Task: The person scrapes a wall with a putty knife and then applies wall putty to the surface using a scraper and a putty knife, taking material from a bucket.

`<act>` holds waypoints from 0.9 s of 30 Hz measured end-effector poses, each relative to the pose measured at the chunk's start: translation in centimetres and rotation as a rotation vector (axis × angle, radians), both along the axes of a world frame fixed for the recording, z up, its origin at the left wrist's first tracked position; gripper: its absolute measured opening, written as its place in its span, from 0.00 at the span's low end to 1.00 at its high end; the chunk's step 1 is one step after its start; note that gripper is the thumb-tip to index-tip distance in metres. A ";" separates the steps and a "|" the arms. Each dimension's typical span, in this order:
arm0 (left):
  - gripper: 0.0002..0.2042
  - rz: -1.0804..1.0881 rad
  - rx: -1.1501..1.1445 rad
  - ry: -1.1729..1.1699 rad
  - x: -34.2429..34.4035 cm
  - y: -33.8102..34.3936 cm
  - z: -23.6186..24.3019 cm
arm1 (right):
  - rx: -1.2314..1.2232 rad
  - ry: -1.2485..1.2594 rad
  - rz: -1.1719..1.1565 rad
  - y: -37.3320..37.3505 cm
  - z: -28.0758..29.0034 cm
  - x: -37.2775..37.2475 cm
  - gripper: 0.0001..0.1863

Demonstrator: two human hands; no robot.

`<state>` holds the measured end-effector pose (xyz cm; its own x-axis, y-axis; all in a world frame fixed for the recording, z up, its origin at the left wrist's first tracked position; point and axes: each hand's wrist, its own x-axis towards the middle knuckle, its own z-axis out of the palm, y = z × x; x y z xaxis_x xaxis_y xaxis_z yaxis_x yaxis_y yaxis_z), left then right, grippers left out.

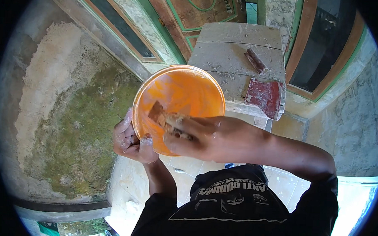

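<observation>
An orange bucket (198, 91) is tilted so that its open mouth shows, its inner wall smeared with a whitish film. My left hand (133, 141) grips its rim at the lower left, thumb near the edge and fingers on the outer side; pale residue coats the skin. Over the mouth, my right hand (209, 135) is closed around a small brown scraper-like tool (157, 111). Its flared, dirty end points into the bucket, near or against the inner wall; I cannot tell whether it touches. The palm hides part of the handle.
Beyond the bucket stands a dusty grey wooden table (226, 37), strewn with crumbs. On it lie a maroon, residue-covered flat piece (263, 96) and a short dark-red cylindrical piece (255, 62). A wooden door (198, 11) is behind; a mossy patch (78, 134) spreads at left.
</observation>
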<state>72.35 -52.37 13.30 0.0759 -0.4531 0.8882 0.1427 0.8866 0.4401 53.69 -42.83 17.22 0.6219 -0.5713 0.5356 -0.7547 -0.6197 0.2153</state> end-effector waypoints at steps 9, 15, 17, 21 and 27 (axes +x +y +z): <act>0.24 -0.045 0.026 0.039 -0.1 0.5 0.3 | -0.053 -0.088 0.021 -0.7 -1.1 0.5 0.19; 0.24 -0.023 0.034 -0.025 1.1 1.0 0.2 | -0.073 -0.247 0.020 -1.4 -0.4 1.3 0.21; 0.24 -0.005 0.035 -0.009 1.2 0.9 0.3 | -0.079 -0.171 0.039 -1.3 -0.5 1.3 0.21; 0.24 0.013 0.028 0.030 1.2 0.4 0.1 | -0.011 -0.045 0.110 -1.2 -1.0 1.3 0.21; 0.23 0.027 0.030 -0.010 1.8 0.4 0.3 | -0.114 -0.197 0.096 -2.1 0.7 0.7 0.18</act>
<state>74.16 -52.00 13.65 0.0797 -0.4772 0.8752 0.1142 0.8766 0.4675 54.39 -44.95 17.92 0.5480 -0.4433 0.7094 -0.7277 -0.6709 0.1429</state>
